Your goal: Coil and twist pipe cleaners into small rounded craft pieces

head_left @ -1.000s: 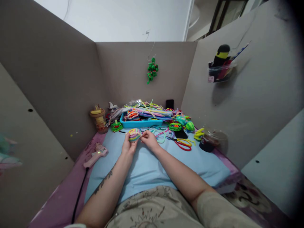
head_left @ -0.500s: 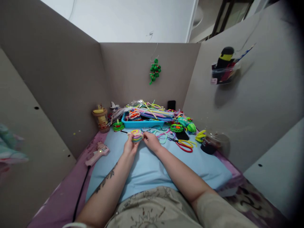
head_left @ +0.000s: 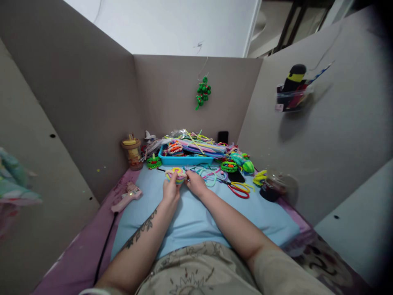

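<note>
My left hand point(head_left: 171, 189) is closed around a small coiled piece of rainbow pipe cleaners point(head_left: 175, 174), held just above the light blue pad point(head_left: 196, 213). My right hand point(head_left: 195, 183) pinches the right side of the same coiled piece, fingers pressed together. Both forearms rest on the pad. Loose pipe cleaners point(head_left: 211, 174) lie just beyond my right hand. A blue tray point(head_left: 184, 160) full of long pipe cleaners stands behind the hands.
Pink glue gun point(head_left: 126, 196) with black cord lies at left. A jar point(head_left: 132, 152) stands in the back left corner, a dark lidded cup point(head_left: 270, 189) at right. Red-handled scissors point(head_left: 238, 189), green pipe-cleaner figures point(head_left: 242, 162). Cardboard walls enclose the desk; a green ornament point(head_left: 202, 92) hangs at the back.
The camera has tilted slightly, so everything sits a little to the right. Both hands stay on the coiled piece, which has dropped a little lower toward the pad.
</note>
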